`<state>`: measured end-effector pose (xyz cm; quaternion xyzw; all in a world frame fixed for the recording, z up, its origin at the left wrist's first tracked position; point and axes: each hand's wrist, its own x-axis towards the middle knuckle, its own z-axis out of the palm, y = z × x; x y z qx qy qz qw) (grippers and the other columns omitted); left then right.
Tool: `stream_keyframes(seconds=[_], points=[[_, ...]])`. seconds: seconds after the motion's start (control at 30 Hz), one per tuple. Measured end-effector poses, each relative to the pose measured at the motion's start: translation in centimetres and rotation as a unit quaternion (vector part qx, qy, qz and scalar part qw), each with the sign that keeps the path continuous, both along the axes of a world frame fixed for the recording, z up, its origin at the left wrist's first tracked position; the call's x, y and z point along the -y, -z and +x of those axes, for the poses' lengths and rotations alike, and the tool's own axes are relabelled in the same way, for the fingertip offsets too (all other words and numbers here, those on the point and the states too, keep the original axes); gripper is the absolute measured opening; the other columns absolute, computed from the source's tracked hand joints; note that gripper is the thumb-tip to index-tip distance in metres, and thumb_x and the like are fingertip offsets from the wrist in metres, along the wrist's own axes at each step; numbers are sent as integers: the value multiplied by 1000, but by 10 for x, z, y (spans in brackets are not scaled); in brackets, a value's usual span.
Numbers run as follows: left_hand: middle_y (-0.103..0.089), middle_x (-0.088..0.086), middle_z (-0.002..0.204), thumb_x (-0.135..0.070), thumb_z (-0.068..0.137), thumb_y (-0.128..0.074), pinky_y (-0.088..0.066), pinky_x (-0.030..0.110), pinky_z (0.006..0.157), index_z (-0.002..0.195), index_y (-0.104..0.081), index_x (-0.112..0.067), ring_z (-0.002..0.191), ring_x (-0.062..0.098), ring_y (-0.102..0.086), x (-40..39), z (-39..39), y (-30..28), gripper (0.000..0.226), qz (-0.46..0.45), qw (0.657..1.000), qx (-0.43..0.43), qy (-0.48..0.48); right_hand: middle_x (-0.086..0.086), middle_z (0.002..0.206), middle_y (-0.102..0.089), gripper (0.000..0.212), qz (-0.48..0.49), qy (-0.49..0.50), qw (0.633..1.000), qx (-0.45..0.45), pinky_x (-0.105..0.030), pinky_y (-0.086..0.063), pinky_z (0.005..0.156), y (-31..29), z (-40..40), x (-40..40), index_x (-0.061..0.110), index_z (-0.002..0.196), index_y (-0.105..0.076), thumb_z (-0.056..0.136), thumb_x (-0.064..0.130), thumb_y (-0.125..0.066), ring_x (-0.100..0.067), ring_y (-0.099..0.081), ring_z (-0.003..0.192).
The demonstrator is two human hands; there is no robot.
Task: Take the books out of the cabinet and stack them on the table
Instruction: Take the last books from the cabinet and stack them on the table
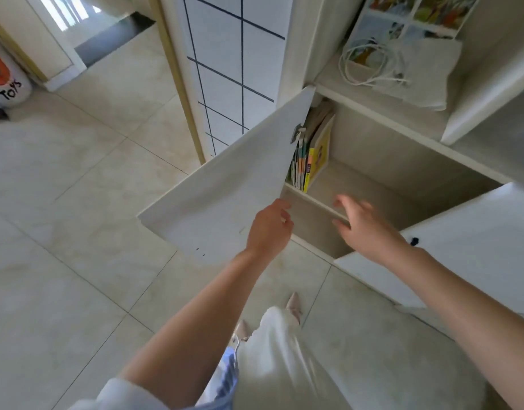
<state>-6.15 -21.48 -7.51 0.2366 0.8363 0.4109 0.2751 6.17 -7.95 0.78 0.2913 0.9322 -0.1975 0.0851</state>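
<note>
Left hand (269, 227): centre of the frame, fingers curled over the edge of the open left door (225, 184)
Right hand (363, 229): just right of centre, fingers spread and empty, in front of the cabinet (402, 161) opening
Books (311, 152): upright, leaning in the compartment's left corner, above the left hand
Right door (462, 247): open, right of the frame
Top shelf: white cable (370, 63), upper right
</note>
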Motion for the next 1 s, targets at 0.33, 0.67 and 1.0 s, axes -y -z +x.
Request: stream_keyframes(seconds=[0.33, 0.67, 1.0], points=[[-64, 0, 112, -8, 84, -54, -47, 27, 76, 118, -60, -17, 93, 18, -59, -110, -18, 59, 35, -29, 997, 38, -58, -16, 133, -49, 47, 31, -92, 995, 24, -38, -41, 96, 48, -74, -126, 10, 136, -42, 90, 14, -51, -33, -45, 120], [-56, 9, 134, -10, 84, -60, -52, 40, 93, 136, -48, -18, 116, 28, -58, -192, -48, 116, 54, -16, 992, 55, -113, -12, 151, -29, 71, 107, -201, 974, 1, -46, -38, 104, 119, -154, -197, 13, 147, -26, 84, 0, -57, -37, -31, 132], [-49, 10, 137, -12, 81, -65, -49, 44, 94, 145, -31, -14, 124, 29, -50, -232, -70, 166, 72, -5, 982, 55, -182, -10, 144, -42, 57, 231, -294, 926, -48, -46, -35, 105, 156, -194, -220, 18, 142, -37, 87, 17, -26, -38, -32, 135]])
